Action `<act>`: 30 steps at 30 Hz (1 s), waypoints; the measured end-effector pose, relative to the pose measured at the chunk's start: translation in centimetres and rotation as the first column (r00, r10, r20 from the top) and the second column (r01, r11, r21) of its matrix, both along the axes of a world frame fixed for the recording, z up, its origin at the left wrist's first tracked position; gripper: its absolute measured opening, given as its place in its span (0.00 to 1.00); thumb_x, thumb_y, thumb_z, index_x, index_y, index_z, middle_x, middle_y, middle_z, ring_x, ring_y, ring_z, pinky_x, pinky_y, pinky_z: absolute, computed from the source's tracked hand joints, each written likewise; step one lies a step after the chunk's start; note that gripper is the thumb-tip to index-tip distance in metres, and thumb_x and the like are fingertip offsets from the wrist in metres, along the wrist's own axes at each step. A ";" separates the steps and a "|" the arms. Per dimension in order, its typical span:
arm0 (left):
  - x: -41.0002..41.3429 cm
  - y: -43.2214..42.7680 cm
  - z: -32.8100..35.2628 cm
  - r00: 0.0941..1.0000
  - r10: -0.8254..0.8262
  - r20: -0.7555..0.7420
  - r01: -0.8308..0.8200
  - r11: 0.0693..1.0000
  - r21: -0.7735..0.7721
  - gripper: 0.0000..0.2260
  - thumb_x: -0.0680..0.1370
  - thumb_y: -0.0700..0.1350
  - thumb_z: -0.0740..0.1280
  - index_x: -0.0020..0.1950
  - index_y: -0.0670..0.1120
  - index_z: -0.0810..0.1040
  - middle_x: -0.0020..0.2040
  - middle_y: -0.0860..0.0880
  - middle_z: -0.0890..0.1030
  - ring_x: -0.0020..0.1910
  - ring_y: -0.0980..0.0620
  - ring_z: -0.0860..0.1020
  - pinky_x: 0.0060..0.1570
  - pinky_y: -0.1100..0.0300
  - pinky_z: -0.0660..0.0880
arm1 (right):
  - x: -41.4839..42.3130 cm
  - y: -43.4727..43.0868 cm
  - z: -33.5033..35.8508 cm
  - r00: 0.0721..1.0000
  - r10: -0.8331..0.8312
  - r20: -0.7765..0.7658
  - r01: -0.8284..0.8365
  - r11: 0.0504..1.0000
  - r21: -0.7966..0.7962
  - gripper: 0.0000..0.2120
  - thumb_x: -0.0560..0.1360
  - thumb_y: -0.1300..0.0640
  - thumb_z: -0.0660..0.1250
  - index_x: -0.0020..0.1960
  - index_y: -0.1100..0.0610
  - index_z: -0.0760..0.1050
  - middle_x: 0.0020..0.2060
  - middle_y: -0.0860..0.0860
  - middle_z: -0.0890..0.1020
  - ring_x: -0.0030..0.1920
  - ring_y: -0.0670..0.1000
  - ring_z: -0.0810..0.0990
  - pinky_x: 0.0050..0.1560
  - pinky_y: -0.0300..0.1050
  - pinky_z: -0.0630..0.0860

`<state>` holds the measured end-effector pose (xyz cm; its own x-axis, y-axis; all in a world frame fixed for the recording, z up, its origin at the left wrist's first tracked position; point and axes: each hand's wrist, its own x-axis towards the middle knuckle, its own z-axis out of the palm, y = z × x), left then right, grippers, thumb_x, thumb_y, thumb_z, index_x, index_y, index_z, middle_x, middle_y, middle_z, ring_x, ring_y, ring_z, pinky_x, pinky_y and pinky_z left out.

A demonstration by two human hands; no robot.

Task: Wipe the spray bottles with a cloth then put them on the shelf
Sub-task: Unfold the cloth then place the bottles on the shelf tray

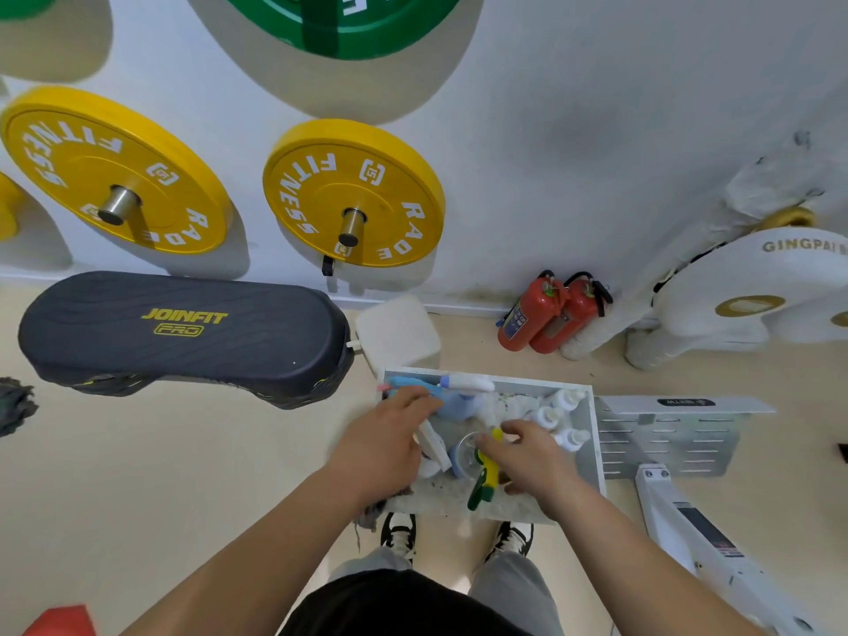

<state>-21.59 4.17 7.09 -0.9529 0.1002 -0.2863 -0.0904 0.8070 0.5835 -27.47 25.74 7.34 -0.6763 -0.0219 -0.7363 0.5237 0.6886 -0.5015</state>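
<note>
A white metal shelf (592, 433) stands below me with several bottles on it. My left hand (390, 438) grips a white spray bottle (433, 440) with a blue trigger at the shelf's left side; a grey cloth (371, 511) hangs under that wrist. My right hand (532, 456) pinches the yellow-and-green spray head (486, 475) of a clear bottle (465, 454). A blue-and-white spray bottle (459, 385) lies along the far edge. Three small white bottles (557, 417) stand at the right.
A dark JOINFIT step platform (183, 335) lies at the left, a white pad (397, 332) behind the shelf. Two red fire extinguishers (546, 314) lean on the wall. Yellow weight plates (353, 195) hang above. A perforated grey plate (665, 442) and white frame (697, 534) sit at the right.
</note>
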 end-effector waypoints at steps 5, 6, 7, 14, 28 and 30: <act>0.8 0.7 -1.1 0.987 0.097 0.128 -0.102 0.994 0.039 0.31 0.79 0.40 0.64 0.82 0.55 0.64 0.81 0.57 0.61 0.75 0.51 0.70 0.69 0.55 0.73 | 1.0 0.1 0.3 0.949 0.148 -0.277 -0.155 0.988 -0.002 0.21 0.81 0.63 0.60 0.72 0.50 0.76 0.64 0.49 0.77 0.67 0.50 0.76 0.61 0.36 0.66; 1.0 0.7 -1.6 0.985 0.115 0.132 -0.123 0.991 0.056 0.30 0.80 0.42 0.66 0.81 0.55 0.64 0.80 0.57 0.62 0.73 0.51 0.72 0.67 0.55 0.74 | 1.1 0.2 0.5 0.921 0.252 -0.298 -0.258 0.966 0.021 0.25 0.78 0.68 0.60 0.70 0.50 0.78 0.66 0.49 0.76 0.70 0.50 0.73 0.62 0.35 0.65; 1.1 0.7 -1.9 0.986 0.107 0.129 -0.113 0.993 0.039 0.29 0.80 0.46 0.68 0.80 0.56 0.65 0.78 0.57 0.64 0.70 0.51 0.74 0.65 0.54 0.75 | 1.2 0.4 0.7 0.875 0.384 -0.294 -0.382 0.922 0.068 0.28 0.74 0.70 0.60 0.68 0.48 0.79 0.70 0.48 0.73 0.73 0.51 0.70 0.65 0.34 0.63; 1.3 1.5 -2.5 0.990 0.107 0.092 -0.097 0.989 -0.108 0.11 0.81 0.57 0.69 0.54 0.54 0.70 0.57 0.54 0.76 0.51 0.52 0.75 0.47 0.55 0.73 | 2.0 1.5 -0.4 0.484 0.857 -0.177 -0.759 0.511 0.404 0.25 0.76 0.61 0.68 0.69 0.40 0.75 0.83 0.42 0.53 0.84 0.51 0.47 0.78 0.50 0.60; -0.4 -2.2 -3.9 0.994 0.021 0.103 -0.027 0.998 0.058 0.11 0.83 0.48 0.67 0.64 0.50 0.82 0.60 0.49 0.82 0.59 0.46 0.78 0.58 0.55 0.72 | -0.5 -2.2 -1.3 0.409 0.870 -0.275 -0.549 0.475 0.688 0.15 0.74 0.37 0.71 0.50 0.47 0.81 0.45 0.50 0.81 0.48 0.56 0.81 0.48 0.50 0.74; -0.4 -2.4 -4.0 0.995 0.024 0.093 -0.030 0.998 0.063 0.12 0.84 0.48 0.66 0.66 0.51 0.82 0.61 0.49 0.82 0.59 0.47 0.78 0.58 0.56 0.72 | -0.9 -2.3 -1.9 0.485 0.837 -0.252 -0.614 0.531 0.584 0.13 0.81 0.40 0.63 0.59 0.46 0.76 0.55 0.50 0.78 0.56 0.56 0.79 0.50 0.49 0.75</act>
<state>-21.96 1.77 3.12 -0.9254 0.0955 -0.3668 -0.1677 0.7648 0.6221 -28.32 23.48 5.46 -0.7734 -0.4834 -0.4101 -0.4811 0.8689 -0.1168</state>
